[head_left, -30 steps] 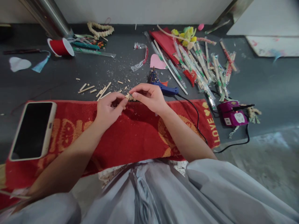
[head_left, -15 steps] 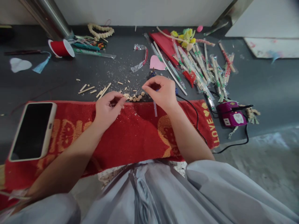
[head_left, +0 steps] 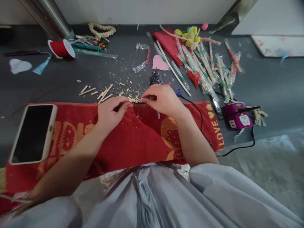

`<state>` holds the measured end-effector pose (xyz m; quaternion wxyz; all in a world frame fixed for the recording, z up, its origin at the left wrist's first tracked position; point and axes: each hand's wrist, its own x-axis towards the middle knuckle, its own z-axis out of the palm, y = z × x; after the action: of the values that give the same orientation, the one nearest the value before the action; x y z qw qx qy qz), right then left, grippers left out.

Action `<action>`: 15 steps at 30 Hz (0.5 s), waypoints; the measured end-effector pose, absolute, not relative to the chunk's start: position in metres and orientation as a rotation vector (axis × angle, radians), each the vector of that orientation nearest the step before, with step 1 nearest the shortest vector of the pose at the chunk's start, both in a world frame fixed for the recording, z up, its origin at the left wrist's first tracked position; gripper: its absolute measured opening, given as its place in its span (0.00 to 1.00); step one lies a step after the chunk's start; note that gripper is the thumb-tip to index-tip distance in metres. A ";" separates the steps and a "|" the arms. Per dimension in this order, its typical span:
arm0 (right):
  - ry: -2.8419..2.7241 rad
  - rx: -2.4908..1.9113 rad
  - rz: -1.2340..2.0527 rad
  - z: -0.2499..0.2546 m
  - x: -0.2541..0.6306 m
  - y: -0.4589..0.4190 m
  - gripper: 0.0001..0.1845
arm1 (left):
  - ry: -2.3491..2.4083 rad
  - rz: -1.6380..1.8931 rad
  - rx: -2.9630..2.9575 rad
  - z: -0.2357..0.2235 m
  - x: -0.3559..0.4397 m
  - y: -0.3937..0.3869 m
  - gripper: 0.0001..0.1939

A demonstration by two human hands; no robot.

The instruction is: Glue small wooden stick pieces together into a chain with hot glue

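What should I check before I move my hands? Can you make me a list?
1. Left hand pinching the left end of the pale bumpy wood-like strip: ok.
2. Right hand gripping the other end: cannot tell; it is at that end.
3. Blue plastic glue gun cool: cannot tell; your right hand partly hides it.
4. Grey tabletop tidy: not ok; pale wood-like sticks and crumbs lie scattered.
5. White-edged, black-screened rectangular phone away from both hands: ok, flat on the red patterned towel.

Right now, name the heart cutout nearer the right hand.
The pink heart cutout, beyond the blue glue gun; the white heart cutout lies far left, beside the blue tassel.
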<state>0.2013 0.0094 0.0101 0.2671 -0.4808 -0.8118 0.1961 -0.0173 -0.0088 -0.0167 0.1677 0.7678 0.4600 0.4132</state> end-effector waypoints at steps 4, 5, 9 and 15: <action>-2.137 -0.974 0.580 0.011 0.190 0.005 0.07 | 1.289 1.159 2.312 -0.018 -0.020 -0.010 0.09; -2.126 -0.921 0.582 0.010 0.188 0.004 0.08 | 1.290 1.141 2.330 -0.018 -0.020 -0.010 0.09; -2.116 -0.802 0.589 0.008 0.186 0.004 0.10 | 1.276 1.110 2.372 -0.020 -0.021 -0.011 0.11; -2.111 -0.842 0.551 0.003 0.184 0.003 0.11 | 1.329 1.055 2.317 -0.019 -0.020 -0.013 0.11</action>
<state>0.1845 0.0032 0.0033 0.3909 -0.3313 -0.8309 0.2168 -0.0203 -0.0126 -0.0191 0.1347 0.7994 0.4586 0.3640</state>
